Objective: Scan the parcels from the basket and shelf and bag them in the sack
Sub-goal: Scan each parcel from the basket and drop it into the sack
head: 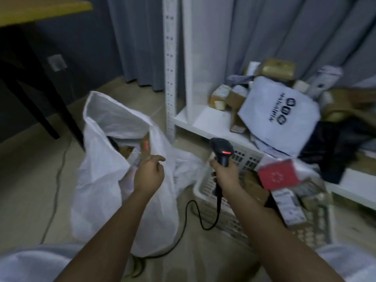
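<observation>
In the basket (205, 186) at near right, the red parcel (277, 174) lies right of the right hand (224, 171), which grips the scanner (221, 153); the left hand (149, 174), loosely curled and empty, hovers over the sack (105, 159)

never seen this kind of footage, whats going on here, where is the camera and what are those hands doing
There is one picture, taken by a wide-angle camera worn on a person's head, looking down at their own two bare arms. No machine is involved. The right hand has its grip around a black handheld barcode scanner with a red light lit and a black cable trailing to the floor. The left hand holds nothing and hovers at the mouth of a big white woven sack standing open on the floor, with parcels inside. On the right, a white plastic slatted basket holds parcels, including a red box. Behind it, a low white shelf carries cardboard boxes and a white printed mailer bag.
</observation>
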